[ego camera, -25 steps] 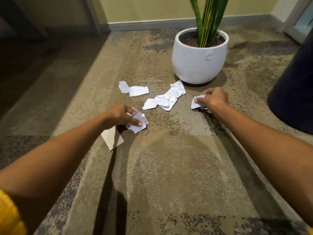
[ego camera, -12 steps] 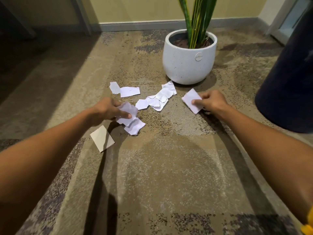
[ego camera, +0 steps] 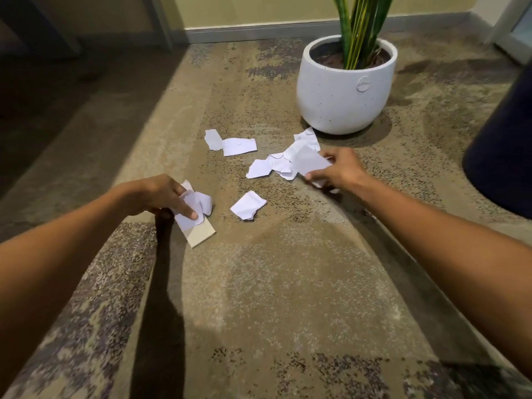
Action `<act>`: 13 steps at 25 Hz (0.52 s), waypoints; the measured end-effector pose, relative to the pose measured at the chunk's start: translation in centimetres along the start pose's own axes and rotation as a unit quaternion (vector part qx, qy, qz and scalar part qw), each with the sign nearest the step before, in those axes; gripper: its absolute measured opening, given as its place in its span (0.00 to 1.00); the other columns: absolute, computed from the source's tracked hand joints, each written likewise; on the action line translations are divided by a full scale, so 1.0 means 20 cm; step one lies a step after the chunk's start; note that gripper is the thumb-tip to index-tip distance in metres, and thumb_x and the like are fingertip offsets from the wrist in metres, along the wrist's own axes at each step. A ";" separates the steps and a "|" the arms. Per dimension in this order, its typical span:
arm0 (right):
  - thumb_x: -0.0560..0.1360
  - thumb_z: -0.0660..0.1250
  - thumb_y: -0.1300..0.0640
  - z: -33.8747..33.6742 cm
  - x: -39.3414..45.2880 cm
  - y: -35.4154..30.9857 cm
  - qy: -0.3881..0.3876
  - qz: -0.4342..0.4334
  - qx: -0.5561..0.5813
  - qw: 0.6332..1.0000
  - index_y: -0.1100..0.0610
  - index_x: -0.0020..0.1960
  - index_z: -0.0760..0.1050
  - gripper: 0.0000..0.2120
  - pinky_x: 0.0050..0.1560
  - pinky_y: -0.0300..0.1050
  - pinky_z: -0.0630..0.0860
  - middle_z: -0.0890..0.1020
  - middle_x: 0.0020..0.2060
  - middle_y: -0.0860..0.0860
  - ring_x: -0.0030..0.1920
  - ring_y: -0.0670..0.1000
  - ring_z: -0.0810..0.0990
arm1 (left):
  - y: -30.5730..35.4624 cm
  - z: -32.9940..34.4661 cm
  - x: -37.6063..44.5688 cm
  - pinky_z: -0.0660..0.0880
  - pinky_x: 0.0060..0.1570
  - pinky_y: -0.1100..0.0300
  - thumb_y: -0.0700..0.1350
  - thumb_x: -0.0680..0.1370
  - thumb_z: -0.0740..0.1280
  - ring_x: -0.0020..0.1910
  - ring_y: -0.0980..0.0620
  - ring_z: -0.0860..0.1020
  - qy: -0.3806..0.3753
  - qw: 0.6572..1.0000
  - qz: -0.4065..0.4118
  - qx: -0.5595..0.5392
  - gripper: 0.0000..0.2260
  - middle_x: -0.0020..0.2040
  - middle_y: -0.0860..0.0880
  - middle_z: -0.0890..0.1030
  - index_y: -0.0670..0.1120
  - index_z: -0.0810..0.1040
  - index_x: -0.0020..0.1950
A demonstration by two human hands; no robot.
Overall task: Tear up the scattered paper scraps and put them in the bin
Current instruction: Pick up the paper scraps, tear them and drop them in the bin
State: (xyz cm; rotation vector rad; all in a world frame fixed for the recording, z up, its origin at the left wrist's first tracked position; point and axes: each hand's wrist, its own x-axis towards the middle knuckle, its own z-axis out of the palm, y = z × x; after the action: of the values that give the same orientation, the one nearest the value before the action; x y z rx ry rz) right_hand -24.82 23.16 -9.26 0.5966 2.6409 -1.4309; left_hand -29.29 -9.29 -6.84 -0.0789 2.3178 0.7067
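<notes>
White paper scraps lie scattered on the carpet. My left hand (ego camera: 157, 195) grips a crumpled bunch of scraps (ego camera: 197, 204) just above a beige card piece (ego camera: 201, 233). My right hand (ego camera: 341, 168) pinches a flat white scrap (ego camera: 309, 162) over a pile of scraps (ego camera: 280, 165). One loose scrap (ego camera: 248, 205) lies between my hands. Two more scraps (ego camera: 230, 143) lie farther back. A dark bin (ego camera: 503, 151) stands at the right edge, only partly in view.
A white plant pot (ego camera: 345, 93) with tall green leaves stands just behind the scrap pile. A wall with skirting runs along the back. Dark furniture legs (ego camera: 161, 21) stand at the back left. The patterned carpet (ego camera: 273, 298) stretches toward me.
My left hand lifted its scraps and moved over the beige card, leaving one scrap on the carpet. My right hand carried its flat scrap over the pile.
</notes>
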 end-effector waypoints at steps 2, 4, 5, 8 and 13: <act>0.66 0.77 0.62 0.11 -0.06 -0.08 -0.107 -0.035 0.008 0.994 0.61 0.68 0.72 0.31 0.39 0.37 0.77 0.79 0.59 0.56 0.47 0.52 0.80 | 0.03 0.02 0.00 0.67 0.30 0.63 0.40 0.65 0.78 0.31 0.50 0.71 0.006 0.998 0.003 0.067 0.08 0.33 0.46 0.77 0.42 0.80 0.36; 0.65 0.78 0.59 0.24 -0.10 -0.14 -0.177 -0.085 -0.059 0.979 0.61 0.65 0.74 0.30 0.43 0.36 0.72 0.80 0.59 0.56 0.48 0.50 0.77 | 0.06 0.06 0.00 0.66 0.30 0.62 0.40 0.64 0.79 0.30 0.50 0.71 0.012 0.995 0.014 0.102 0.10 0.31 0.47 0.75 0.43 0.77 0.33; 0.64 0.79 0.58 0.31 -0.12 -0.17 -0.191 -0.103 -0.098 0.971 0.60 0.64 0.75 0.30 0.44 0.39 0.71 0.80 0.59 0.56 0.50 0.51 0.76 | 0.07 0.08 0.01 0.65 0.30 0.62 0.40 0.64 0.79 0.29 0.50 0.71 0.018 0.993 0.025 0.116 0.12 0.30 0.47 0.75 0.44 0.75 0.32; 0.64 0.79 0.55 0.43 -0.15 -0.21 -0.173 -0.148 -0.219 0.949 0.57 0.62 0.76 0.28 0.52 0.45 0.75 0.80 0.59 0.55 0.58 0.56 0.77 | 0.07 0.13 0.00 0.63 0.30 0.61 0.41 0.63 0.79 0.28 0.49 0.69 0.039 0.985 0.063 0.157 0.15 0.29 0.47 0.74 0.44 0.72 0.30; 0.62 0.80 0.58 0.46 -0.16 -0.23 -0.161 -0.105 -0.185 0.964 0.61 0.52 0.77 0.21 0.45 0.49 0.76 0.82 0.51 0.57 0.50 0.58 0.80 | 0.09 0.12 -0.02 0.69 0.36 0.60 0.41 0.63 0.79 0.37 0.48 0.75 0.030 0.986 0.103 0.130 0.13 0.39 0.46 0.80 0.41 0.83 0.45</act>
State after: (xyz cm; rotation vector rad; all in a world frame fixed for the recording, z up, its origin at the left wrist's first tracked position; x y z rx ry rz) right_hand -24.59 12.31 -10.00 0.0404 2.6537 -0.9289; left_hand -27.94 -6.66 -7.20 0.2640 2.4787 0.5009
